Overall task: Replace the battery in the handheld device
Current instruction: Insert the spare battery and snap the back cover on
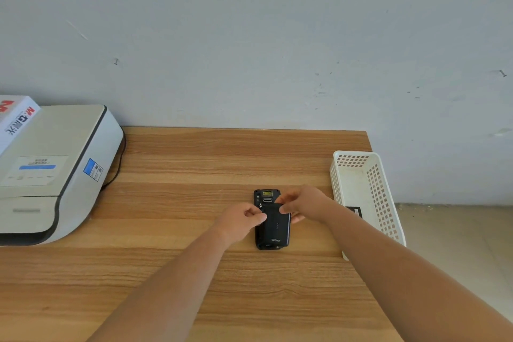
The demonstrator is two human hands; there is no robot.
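Note:
A black handheld device [267, 196] lies face down on the wooden table [177, 203], its scanner window toward the wall. A black battery cover [276, 228] sits over its back, slightly skewed to the right. My left hand [244, 221] pinches the device's left edge near a small latch. My right hand [301, 204] grips the cover's upper right corner with thumb and fingers. A black battery [356, 211] lies in the white basket, partly hidden by my right forearm.
A white perforated basket [372, 191] stands at the table's right edge. A large white printer [52, 172] with a cable fills the left side, a white box [15, 116] leaning on it. The wall runs behind the table; floor shows to the right.

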